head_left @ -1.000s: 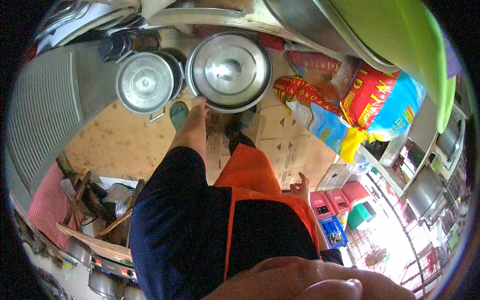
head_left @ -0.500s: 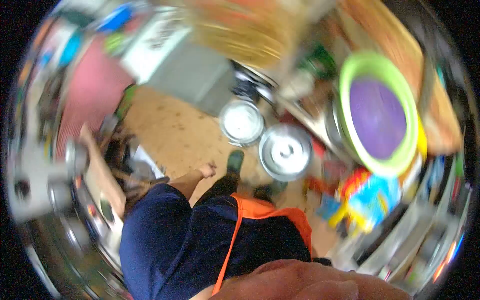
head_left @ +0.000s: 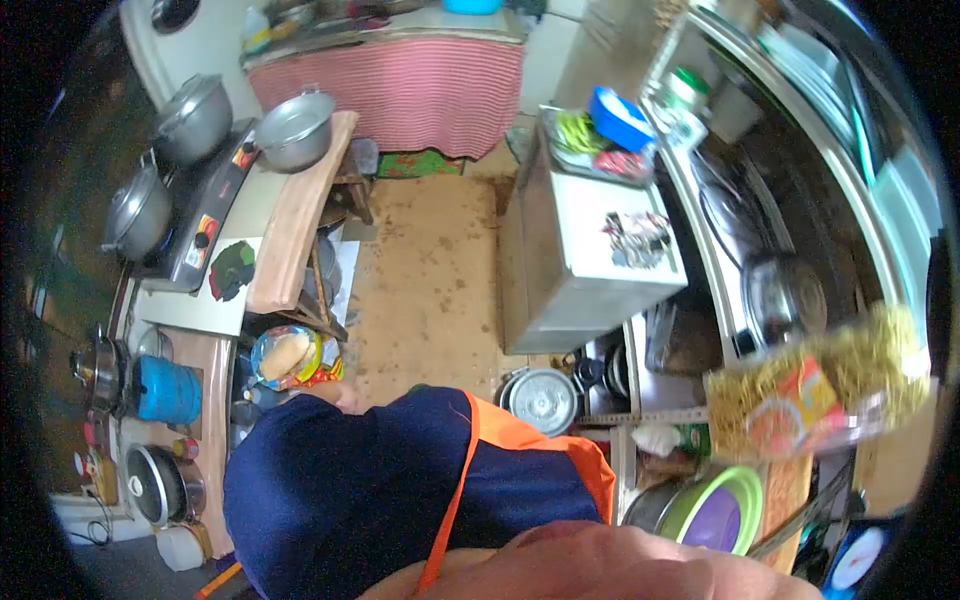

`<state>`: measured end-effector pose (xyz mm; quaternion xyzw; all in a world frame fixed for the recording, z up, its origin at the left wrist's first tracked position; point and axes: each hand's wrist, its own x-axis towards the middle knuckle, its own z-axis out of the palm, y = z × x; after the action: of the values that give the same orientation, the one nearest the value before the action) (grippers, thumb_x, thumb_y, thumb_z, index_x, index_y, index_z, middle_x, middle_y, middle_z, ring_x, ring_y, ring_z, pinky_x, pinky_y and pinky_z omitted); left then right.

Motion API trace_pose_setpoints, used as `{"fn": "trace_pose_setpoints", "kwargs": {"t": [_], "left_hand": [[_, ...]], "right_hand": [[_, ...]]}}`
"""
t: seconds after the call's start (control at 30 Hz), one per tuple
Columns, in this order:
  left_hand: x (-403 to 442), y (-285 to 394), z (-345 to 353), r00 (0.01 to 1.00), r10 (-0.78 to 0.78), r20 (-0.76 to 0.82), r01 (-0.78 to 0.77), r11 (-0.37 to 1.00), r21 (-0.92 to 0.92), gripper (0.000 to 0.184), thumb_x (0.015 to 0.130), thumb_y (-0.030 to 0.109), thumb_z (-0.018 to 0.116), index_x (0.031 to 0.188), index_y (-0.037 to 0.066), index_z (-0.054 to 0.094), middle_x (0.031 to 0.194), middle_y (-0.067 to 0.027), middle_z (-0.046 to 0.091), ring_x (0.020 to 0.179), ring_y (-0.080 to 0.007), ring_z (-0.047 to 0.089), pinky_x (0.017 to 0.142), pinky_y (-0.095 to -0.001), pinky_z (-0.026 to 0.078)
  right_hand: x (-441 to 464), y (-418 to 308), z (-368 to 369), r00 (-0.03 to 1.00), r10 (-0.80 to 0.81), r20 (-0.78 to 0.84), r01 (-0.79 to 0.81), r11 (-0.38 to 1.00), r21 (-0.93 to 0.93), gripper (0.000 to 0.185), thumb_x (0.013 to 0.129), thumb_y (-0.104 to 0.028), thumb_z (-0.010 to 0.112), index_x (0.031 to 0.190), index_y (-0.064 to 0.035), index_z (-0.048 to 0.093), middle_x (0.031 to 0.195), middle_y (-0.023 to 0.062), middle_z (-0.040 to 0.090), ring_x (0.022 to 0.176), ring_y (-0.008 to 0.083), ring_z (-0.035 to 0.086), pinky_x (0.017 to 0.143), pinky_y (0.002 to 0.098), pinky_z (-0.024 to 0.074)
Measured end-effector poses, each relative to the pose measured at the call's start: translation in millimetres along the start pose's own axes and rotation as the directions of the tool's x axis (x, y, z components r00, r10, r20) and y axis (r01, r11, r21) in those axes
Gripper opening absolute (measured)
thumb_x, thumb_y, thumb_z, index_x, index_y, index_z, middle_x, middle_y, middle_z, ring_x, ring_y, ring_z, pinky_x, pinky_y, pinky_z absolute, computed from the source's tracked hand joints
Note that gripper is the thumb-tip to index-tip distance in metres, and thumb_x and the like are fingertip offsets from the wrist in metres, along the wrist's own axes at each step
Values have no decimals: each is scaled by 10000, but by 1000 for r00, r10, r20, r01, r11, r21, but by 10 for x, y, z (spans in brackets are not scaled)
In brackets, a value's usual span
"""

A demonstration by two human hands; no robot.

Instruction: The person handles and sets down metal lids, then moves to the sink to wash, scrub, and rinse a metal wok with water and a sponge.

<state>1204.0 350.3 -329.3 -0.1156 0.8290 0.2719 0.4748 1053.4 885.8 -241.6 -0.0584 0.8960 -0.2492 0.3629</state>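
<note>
My left hand (head_left: 338,393) shows only in part beside my dark blue sleeve, low on the left of the middle, and its fingers are too small and blurred to make out. It is nearest to a colourful bag (head_left: 288,355) with a pale item in its top. My right hand is out of sight. An orange apron strap (head_left: 505,428) crosses my chest. A round metal pot with a lid (head_left: 541,400) stands on the floor just ahead of me.
Metal pots (head_left: 196,120) and a gas stove (head_left: 205,225) line the left side, with a wooden bench (head_left: 290,240). A white cabinet (head_left: 600,215) stands right of the brown floor (head_left: 420,270). A pink curtain (head_left: 400,90) hangs at the back; a green-rimmed basin (head_left: 750,485) is lower right.
The view has swung left to the stove and curtain. My left hand, earlier at the large lidded pot's edge, is away from it. My right hand has left view.
</note>
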Motion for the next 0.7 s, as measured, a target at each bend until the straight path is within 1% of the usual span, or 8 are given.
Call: {"fn": "trace_pose_setpoints", "kwargs": {"t": [0.1,0.23,0.37,0.4,0.47,0.57,0.63,0.7], "left_hand": [[-107,-264,-289,999,-46,-18,46,999,-16,304,633,185,564,927,109,573,940,-121,552,803,-223,553,692,-361,437],[-227,-457,-1067,969,-53,-242,55,998,2,214,672,217,527,834,90,588,827,-128,579,738,-232,556,655,-384,429],[41,-395,-1729,859,27,-511,-162,961,-222,210,701,223,519,813,57,582,728,-137,589,656,-255,557,622,-407,421],[185,-281,-1834,856,21,-516,-159,961,-225,210,701,223,519,813,57,582,728,-137,589,656,-255,557,622,-407,421],[484,-162,-2047,906,-49,-421,-197,831,-520,286,714,250,520,904,42,569,842,-154,593,769,-296,568,675,-405,427],[835,30,-2360,922,-33,-385,-165,867,-470,311,717,269,524,932,47,560,874,-155,586,800,-301,559,697,-400,423],[717,253,-2661,939,-14,-344,-118,925,-361,337,720,288,527,959,52,552,905,-156,578,831,-306,550,720,-395,420],[589,357,-3003,936,-33,-351,-82,948,-306,363,724,307,531,987,57,543,936,-157,570,862,-311,541,742,-390,416]], "right_hand": [[433,-708,-173,997,-67,49,70,995,-69,440,745,-244,529,1126,-36,450,970,161,564,884,258,542,786,352,402],[960,-1587,-322,983,-142,118,158,978,-135,431,753,-251,513,1120,-32,457,959,164,572,892,261,541,791,351,397],[1611,-2377,-558,956,-226,187,264,941,-212,424,760,-258,497,1115,-28,463,947,168,580,900,264,541,795,350,392],[1859,-2554,-705,932,-272,241,321,926,-197,436,731,-260,523,1098,-30,472,953,206,570,915,292,542,788,371,402],[1915,-3424,-1056,934,-249,257,335,861,-383,416,732,-263,566,1080,-48,495,997,196,552,958,309,521,796,353,421],[2704,-3872,-1270,859,-434,273,510,773,-376,418,710,-240,542,1074,-40,492,931,219,560,898,311,545,742,369,429],[3583,-4066,-1222,820,-410,399,567,672,-476,428,701,-250,552,1086,-70,500,932,198,573,899,313,546,741,371,432],[3867,-4602,-1435,807,-384,449,566,718,-404,432,702,-260,557,1094,-85,503,984,179,565,896,310,545,740,366,434]]}}
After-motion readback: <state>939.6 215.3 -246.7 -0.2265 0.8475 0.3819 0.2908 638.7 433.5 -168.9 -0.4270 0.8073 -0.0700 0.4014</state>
